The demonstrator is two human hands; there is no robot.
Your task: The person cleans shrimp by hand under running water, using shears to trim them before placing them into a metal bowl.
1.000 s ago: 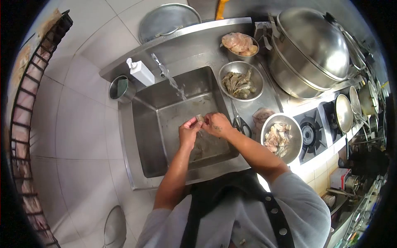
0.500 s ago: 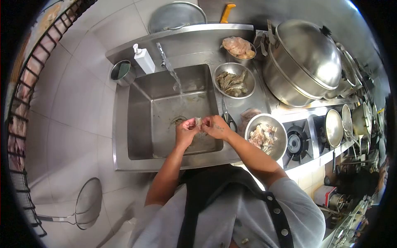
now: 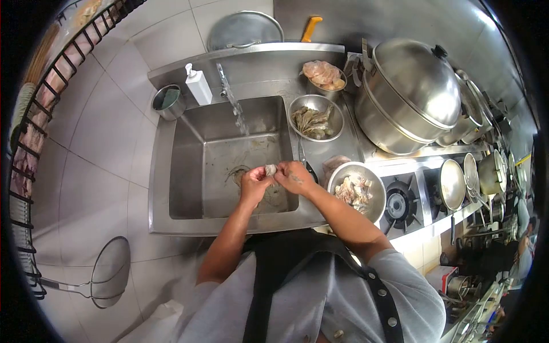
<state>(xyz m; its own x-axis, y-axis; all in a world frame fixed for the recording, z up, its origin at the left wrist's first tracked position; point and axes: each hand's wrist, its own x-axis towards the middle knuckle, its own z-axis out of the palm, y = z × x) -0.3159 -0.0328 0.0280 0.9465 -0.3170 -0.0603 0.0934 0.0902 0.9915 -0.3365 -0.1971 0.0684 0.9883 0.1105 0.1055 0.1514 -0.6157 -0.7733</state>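
Observation:
Over the sink point(image 3: 189, 200), my left hand point(image 3: 255, 184) pinches a small greyish shrimp point(image 3: 270, 170) between thumb and fingers. My right hand point(image 3: 293, 176) meets it from the right, its fingertips closed at the shrimp's edge. Dark scraps of shell point(image 3: 235, 174) lie on the sink bottom just beyond my left hand. Beside the sink a metal bowl point(image 3: 338, 108) holds several grey, unpeeled shrimp point(image 3: 312, 121). Nearer to my right forearm, a larger bowl point(image 3: 378, 200) contains pale, pinkish pieces point(image 3: 354, 191). Scissors point(image 3: 306, 163) rest on the counter between sink and bowls.
Water runs from the faucet point(image 3: 224, 86) into the sink's far part. A white pump bottle point(image 3: 198, 86) and a metal cup point(image 3: 169, 102) stand at the back left. A bowl of pale meat point(image 3: 324, 74), a big steamer pot point(image 3: 406, 97) and a gas burner point(image 3: 396, 203) are on the right.
The view has shifted slightly. Both hands stay together over the sink, and the shrimp has turned a little in the fingers.

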